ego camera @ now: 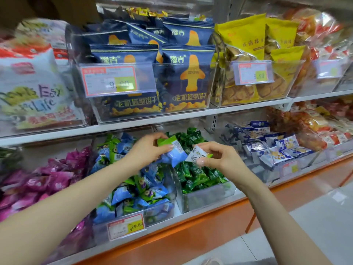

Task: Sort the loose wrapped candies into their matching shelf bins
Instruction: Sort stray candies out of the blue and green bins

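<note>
My left hand (148,148) pinches a light-green wrapped candy (166,140) together with a blue wrapped candy (176,155) above the lower shelf. My right hand (219,156) pinches a white wrapped candy with green edges (197,154), close beside the left hand. Below them stands a clear bin (160,213) of mixed blue and light-green candies. To its right a clear bin (208,197) holds dark-green candies. A pile of magenta candies (47,180) lies at the far left.
A bin of blue-and-white packets (277,150) sits right of the dark-green one, with red and orange packs (321,127) beyond. The upper shelf (152,119) carries navy biscuit bags (183,81) and yellow bags (267,54). An orange shelf base (191,238) and pale floor tiles (315,217) lie below.
</note>
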{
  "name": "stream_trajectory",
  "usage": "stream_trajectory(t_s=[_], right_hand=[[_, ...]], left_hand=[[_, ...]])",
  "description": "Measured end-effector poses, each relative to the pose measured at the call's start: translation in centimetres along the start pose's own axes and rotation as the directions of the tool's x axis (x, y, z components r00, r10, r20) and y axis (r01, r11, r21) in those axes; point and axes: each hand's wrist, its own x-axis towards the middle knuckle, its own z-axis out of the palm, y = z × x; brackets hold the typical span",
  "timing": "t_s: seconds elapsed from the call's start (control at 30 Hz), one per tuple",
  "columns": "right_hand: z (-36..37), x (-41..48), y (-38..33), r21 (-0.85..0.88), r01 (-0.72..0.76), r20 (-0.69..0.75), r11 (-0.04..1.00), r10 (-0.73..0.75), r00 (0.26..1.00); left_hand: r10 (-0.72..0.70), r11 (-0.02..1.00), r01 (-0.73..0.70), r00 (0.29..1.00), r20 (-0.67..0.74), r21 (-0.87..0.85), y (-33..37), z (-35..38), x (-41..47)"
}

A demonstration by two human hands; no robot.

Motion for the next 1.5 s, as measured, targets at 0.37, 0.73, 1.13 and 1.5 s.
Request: stream_trajectory(t_s=[0.37,0.73,1.13,1.5], right_hand=[[4.1,1.0,-1.3,0.03,-0.053,-0.051,0.998,0.054,0.997],[10.5,2.2,-3.7,-0.023,0.054,0.119,0.998,-0.05,0.992],[17.7,3.3,-4.5,-0.181,0.127,0.299,0.975,-0.069,0.952],[21.7,4.4,-4.2,-0.238,0.165,0.343,0.957,-0.076,0.936]], left_hand=[[0.046,0.676,-0.019,0.999,-0.017,0.737,-5.7,1.2,-1.6],[-0.093,0.93,0.1,0.995,0.037,-0.354,-3.7,-3.9,-7.1],[-0.216,0.96,0.281,0.76,-0.613,0.011,-13.0,-21.1,-20.5],[-0.406,0.784,0.621,0.525,-0.748,0.011,-20.0,-31.7,-17.1]])
